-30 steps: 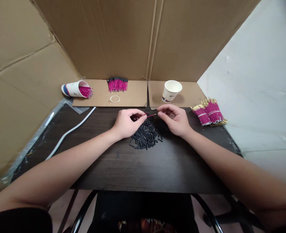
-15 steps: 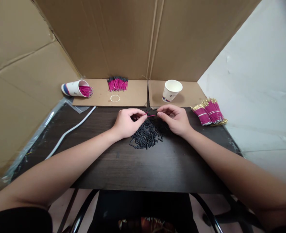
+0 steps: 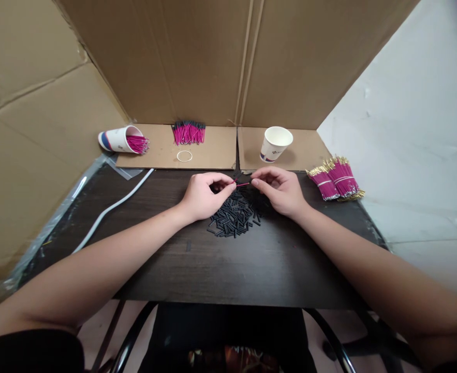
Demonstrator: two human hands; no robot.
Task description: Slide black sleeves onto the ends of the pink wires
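Your left hand (image 3: 205,196) pinched a pink wire (image 3: 242,184) near black tubes (image 3: 234,217); your right hand (image 3: 281,194), narrow, was at its tip; its hold unclear.

At the back, a tall brown cardboard panel (image 3: 197,62), with a 2nd panel (image 3: 30,119) at far left and 2 flat cardboard sheets (image 3: 216,150) side by side at the foot. On the left sheet, 1 thin white ring (image 3: 184,160). Across the dark table (image 3: 290,264) at left, 1 bent white cable (image 3: 106,211) near clear plastic (image 3: 57,215). At right, a pale wall (image 3: 414,114).
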